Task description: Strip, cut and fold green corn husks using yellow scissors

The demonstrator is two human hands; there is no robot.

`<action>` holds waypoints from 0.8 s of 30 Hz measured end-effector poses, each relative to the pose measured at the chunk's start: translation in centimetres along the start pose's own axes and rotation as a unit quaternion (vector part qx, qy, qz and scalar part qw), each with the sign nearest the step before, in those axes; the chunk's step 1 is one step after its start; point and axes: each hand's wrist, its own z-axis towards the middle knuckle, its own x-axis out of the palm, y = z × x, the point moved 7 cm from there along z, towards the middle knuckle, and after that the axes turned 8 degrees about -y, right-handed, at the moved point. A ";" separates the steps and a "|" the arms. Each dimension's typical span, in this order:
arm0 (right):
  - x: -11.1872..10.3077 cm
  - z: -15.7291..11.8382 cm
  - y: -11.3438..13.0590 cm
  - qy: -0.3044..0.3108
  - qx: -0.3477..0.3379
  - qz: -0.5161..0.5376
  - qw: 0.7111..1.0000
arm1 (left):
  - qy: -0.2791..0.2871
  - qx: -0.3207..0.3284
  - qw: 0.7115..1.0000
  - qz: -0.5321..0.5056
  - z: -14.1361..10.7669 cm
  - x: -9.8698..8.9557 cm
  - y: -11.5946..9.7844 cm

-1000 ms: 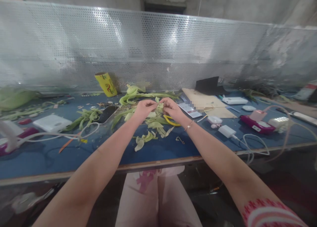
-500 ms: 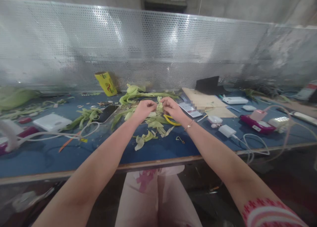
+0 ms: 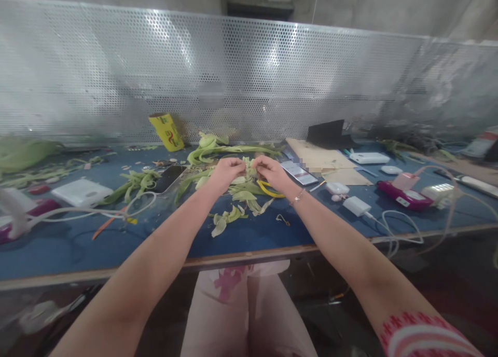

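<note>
Both my hands meet above the middle of the table, fingers pinched. Between them is a small pale-green leafy piece [image 3: 249,166], mostly covered by the fingertips. My left hand [image 3: 227,171] grips it from the left; my right hand [image 3: 270,171] holds its other side. Under and in front of the hands lie more limp green leafy strips [image 3: 246,195]. Nearer the edge is a loose pale clump [image 3: 226,220]. A yellow band [image 3: 269,190] curves beside my right wrist. Long green strips [image 3: 229,150] lie behind the hands.
A yellow tube [image 3: 167,132] leans near the perforated metal screen [image 3: 210,61]. Left are a dark phone [image 3: 171,179], a white box [image 3: 82,192] and cables. Right are a lit phone [image 3: 299,173], brown paper [image 3: 322,156], a white charger [image 3: 357,206] and a purple device [image 3: 404,196].
The leafy piece between my fingers, which stood up above them before, now sits lower and is more covered. My right fingers have dipped slightly; my arms are nearly still.
</note>
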 end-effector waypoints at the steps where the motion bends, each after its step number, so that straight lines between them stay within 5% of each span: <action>1: -0.1 0.0 -0.1 -0.003 0.002 0.001 1.000 | 0.001 -0.008 1.000 -0.010 -0.1 0.1 0.0; 12: 0.0 -0.2 0.1 -0.012 -0.019 0.014 1.000 | 0.020 -0.109 0.992 -0.056 -0.7 0.5 0.7; 18: 0.1 -0.2 0.0 -0.012 -0.020 0.006 1.000 | 0.057 -0.104 0.992 -0.045 -0.6 0.8 0.9; 24: -0.3 0.1 0.1 -0.034 -0.023 -0.003 0.999 | 0.035 -0.090 0.995 -0.034 -0.2 0.4 1.0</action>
